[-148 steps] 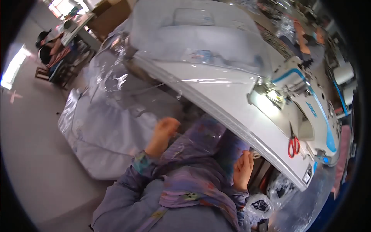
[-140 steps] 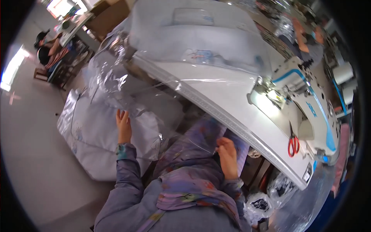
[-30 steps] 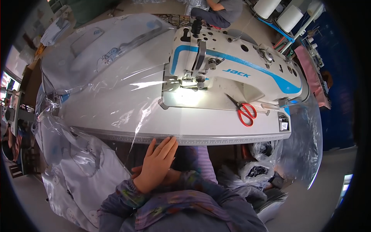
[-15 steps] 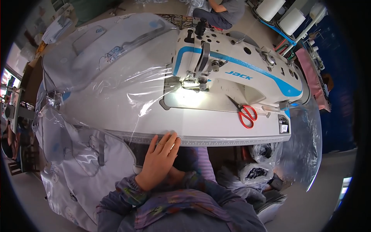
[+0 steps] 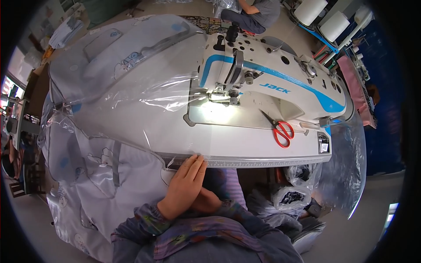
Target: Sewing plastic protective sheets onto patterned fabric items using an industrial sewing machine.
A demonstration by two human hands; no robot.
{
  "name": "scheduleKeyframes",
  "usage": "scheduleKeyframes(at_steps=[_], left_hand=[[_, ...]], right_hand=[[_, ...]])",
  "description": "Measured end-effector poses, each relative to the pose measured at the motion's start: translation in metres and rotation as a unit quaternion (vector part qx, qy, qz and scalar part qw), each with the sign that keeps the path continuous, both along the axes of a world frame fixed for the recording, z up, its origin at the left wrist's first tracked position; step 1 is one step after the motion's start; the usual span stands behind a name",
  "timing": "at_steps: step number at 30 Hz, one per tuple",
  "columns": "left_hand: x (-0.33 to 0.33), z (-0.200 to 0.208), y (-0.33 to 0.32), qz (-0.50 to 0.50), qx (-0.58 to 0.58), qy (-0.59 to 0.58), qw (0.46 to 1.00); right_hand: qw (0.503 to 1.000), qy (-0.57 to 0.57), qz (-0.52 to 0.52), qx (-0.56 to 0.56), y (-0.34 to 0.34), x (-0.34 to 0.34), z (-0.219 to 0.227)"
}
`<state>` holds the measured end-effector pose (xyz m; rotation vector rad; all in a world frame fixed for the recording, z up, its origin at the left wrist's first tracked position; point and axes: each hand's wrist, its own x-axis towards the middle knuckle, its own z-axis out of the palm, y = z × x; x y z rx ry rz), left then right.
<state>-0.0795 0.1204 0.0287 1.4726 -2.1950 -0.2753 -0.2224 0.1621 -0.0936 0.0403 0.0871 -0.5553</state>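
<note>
My left hand lies palm down over the front edge of the sewing table, its fingers stretched out close together on clear plastic film. Below it, my right hand shows only in part beside the left wrist; its fingers are hidden. The film spreads left across the table, joined to a pale grey printed fabric cover with grey edging that hangs down at the left. Beyond my hands stands a white and blue sewing machine, its lamp lighting the needle area.
Red-handled thread snips lie on the table right of the needle. A measuring tape strip runs along the front edge. Thread cones stand at the back right. Plastic-wrapped bundles sit below the table. Another person sits at the far side.
The film and the edged fabric corner have shifted right, up to my left hand. My left hand has moved slightly toward me and right. More of my right hand shows.
</note>
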Motion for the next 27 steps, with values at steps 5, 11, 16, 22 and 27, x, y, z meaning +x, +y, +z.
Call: scheduleKeyframes(at_steps=[5, 11, 16, 22, 27], left_hand=[[0.0, 0.0, -0.004, 0.024, -0.052, -0.038, 0.998], [-0.003, -0.004, -0.011, 0.05, -0.075, -0.056, 0.994], [0.005, -0.007, -0.023, 0.07, -0.05, -0.033, 0.996], [0.015, -0.012, -0.053, 0.045, -0.024, 0.003, 0.999], [0.017, -0.006, -0.077, 0.027, -0.008, 0.015, 0.999]], right_hand=[[0.966, 0.21, 0.098, -0.113, 0.001, -0.011, -0.018], [0.85, 0.365, 0.094, -0.367, 0.009, 0.005, -0.021], [0.873, 0.34, 0.099, -0.334, -0.005, 0.011, 0.012], [0.882, 0.344, 0.053, -0.317, -0.025, 0.014, 0.046], [0.857, 0.383, 0.026, -0.343, -0.041, 0.008, 0.058]])
